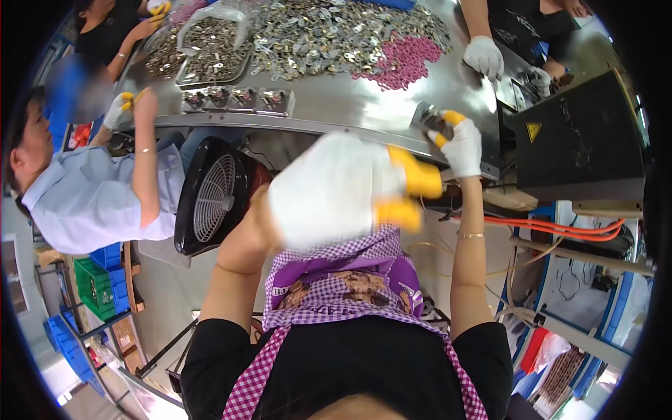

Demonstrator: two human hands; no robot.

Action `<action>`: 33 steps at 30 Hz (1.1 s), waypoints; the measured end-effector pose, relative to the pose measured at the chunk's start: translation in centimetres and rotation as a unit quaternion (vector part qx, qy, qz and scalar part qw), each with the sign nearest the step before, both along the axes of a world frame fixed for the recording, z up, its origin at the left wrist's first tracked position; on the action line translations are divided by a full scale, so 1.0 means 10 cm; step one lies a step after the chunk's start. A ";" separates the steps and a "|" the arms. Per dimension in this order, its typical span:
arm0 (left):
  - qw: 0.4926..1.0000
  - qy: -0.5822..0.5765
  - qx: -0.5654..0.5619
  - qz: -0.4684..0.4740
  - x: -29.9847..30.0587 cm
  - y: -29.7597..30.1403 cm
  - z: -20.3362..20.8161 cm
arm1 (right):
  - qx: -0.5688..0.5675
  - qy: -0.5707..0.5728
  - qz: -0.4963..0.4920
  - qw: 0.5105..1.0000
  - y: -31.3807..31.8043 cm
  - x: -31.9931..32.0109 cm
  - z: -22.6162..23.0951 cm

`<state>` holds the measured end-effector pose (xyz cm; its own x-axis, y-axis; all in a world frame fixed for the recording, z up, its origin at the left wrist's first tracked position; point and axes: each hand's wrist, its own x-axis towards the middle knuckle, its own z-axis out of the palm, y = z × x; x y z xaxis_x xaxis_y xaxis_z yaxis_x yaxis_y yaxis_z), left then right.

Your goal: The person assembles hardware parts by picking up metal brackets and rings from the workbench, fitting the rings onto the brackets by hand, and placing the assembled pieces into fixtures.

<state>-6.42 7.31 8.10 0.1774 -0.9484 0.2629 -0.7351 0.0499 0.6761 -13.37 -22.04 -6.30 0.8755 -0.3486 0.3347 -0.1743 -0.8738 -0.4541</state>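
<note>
My right hand (pixel 458 143), in a white glove with yellow fingertips, pinches a small dark metal part (pixel 432 120) at the near edge of the steel table (pixel 350 105). Closer to me, my left hand (pixel 350 190) in the same kind of glove hangs in the air above my purple checked apron (pixel 343 283). It is blurred, its yellow fingertips point right, and I cannot tell whether anything is in it. Farther back on the table lie a big heap of small metal parts (pixel 336 35) and a patch of pink rings (pixel 406 59).
A co-worker in a light blue shirt (pixel 91 196) reaches onto the table at left. Another person's gloved hand (pixel 483 56) rests at top right. A tray of parts (pixel 213 59), a row of small fixtures (pixel 238 100), a black fan (pixel 210 196), a black machine box (pixel 581 140), orange cables (pixel 560 229).
</note>
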 end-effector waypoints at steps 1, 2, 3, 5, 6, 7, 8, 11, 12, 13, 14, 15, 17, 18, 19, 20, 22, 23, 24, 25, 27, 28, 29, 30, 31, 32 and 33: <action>0.996 -0.049 -0.033 -0.063 -0.13 0.09 0.10 | -0.031 0.012 -0.057 0.998 -0.09 -0.03 -0.01; 0.985 -0.098 -0.067 -0.125 -0.25 0.15 0.19 | -0.062 0.024 -0.112 0.991 -0.20 0.00 -0.02; 0.976 -0.094 -0.096 -0.169 -0.36 0.18 0.30 | -0.085 0.032 -0.141 0.986 -0.35 0.04 -0.07; 0.967 -0.099 -0.124 -0.199 -0.53 0.22 0.50 | -0.128 0.014 -0.201 0.971 -0.54 0.15 -0.09; 0.963 -0.084 -0.131 -0.218 -0.42 0.15 0.38 | -0.140 0.026 -0.241 0.960 -0.61 0.22 -0.14; 0.957 -0.061 -0.140 -0.247 -0.38 0.06 0.28 | -0.153 0.040 -0.281 0.947 -0.70 0.26 -0.19; 0.958 -0.058 -0.135 -0.247 -0.45 0.05 0.35 | -0.147 0.035 -0.272 0.950 -0.65 0.46 -0.14; 0.949 -0.033 -0.143 -0.279 -0.50 0.00 0.30 | -0.145 0.054 -0.330 0.931 -0.68 0.57 -0.13; 0.948 -0.025 -0.143 -0.285 -0.51 -0.01 0.28 | -0.144 0.056 -0.333 0.930 -0.67 0.56 -0.14; 0.946 -0.017 -0.144 -0.289 -0.52 -0.02 0.25 | -0.143 0.057 -0.336 0.929 -0.67 0.54 -0.15; 0.945 -0.009 -0.145 -0.293 -0.52 -0.03 0.23 | -0.142 0.059 -0.339 0.928 -0.69 0.53 -0.16; 0.944 -0.001 -0.146 -0.296 -0.52 -0.04 0.21 | -0.142 0.061 -0.340 0.927 -0.72 0.52 -0.18; 0.946 0.013 -0.142 -0.291 -0.56 -0.03 0.16 | -0.154 0.054 -0.332 0.929 -0.88 0.57 -0.32; 0.947 0.019 -0.140 -0.287 -0.54 -0.02 0.08 | -0.150 0.053 -0.319 0.934 -0.89 0.58 -0.34; 0.947 0.028 -0.141 -0.287 -0.53 -0.03 0.00 | -0.137 0.043 -0.319 0.937 -0.90 0.55 -0.33; 0.946 0.036 -0.142 -0.288 -0.51 -0.03 -0.08 | -0.124 0.033 -0.320 0.939 -0.91 0.53 -0.32; 0.948 0.050 -0.139 -0.283 -0.43 -0.01 -0.34 | -0.133 0.038 -0.329 0.934 -0.83 0.56 -0.26; 0.948 0.058 -0.137 -0.282 -0.44 -0.01 -0.40 | -0.128 0.039 -0.320 0.938 -0.81 0.56 -0.23; 0.948 0.064 -0.134 -0.280 -0.45 -0.02 -0.42 | -0.109 0.050 -0.328 0.937 -0.80 0.58 -0.19; 0.949 0.070 -0.132 -0.277 -0.45 -0.02 -0.43 | -0.089 0.061 -0.335 0.936 -0.79 0.59 -0.19; 0.951 0.079 -0.126 -0.272 -0.45 -0.04 -0.46 | -0.119 0.050 -0.324 0.937 -0.83 0.61 -0.24; 0.952 0.083 -0.124 -0.268 -0.46 -0.04 -0.50 | -0.111 0.048 -0.321 0.939 -0.79 0.62 -0.20; 0.953 0.085 -0.122 -0.264 -0.45 -0.03 -0.51 | -0.113 0.052 -0.322 0.939 -0.77 0.62 -0.18; 0.954 0.085 -0.120 -0.259 -0.43 -0.02 -0.51 | -0.115 0.055 -0.322 0.938 -0.77 0.63 -0.17; 0.956 0.086 -0.119 -0.255 -0.41 -0.03 -0.52 | -0.117 0.062 -0.330 0.935 -0.78 0.65 -0.15; 0.956 0.086 -0.119 -0.253 -0.47 0.00 -0.35 | -0.119 0.069 -0.340 0.930 -0.81 0.65 -0.15; 0.958 0.082 -0.120 -0.249 -0.47 -0.02 -0.25 | -0.108 0.073 -0.346 0.929 -0.84 0.67 -0.12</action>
<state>-11.13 7.14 5.62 -0.2240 -0.8420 0.4907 -0.4644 0.5349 0.7058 -6.72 -30.49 -7.47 0.5084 -0.7830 0.3585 -0.7740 -0.5979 -0.2082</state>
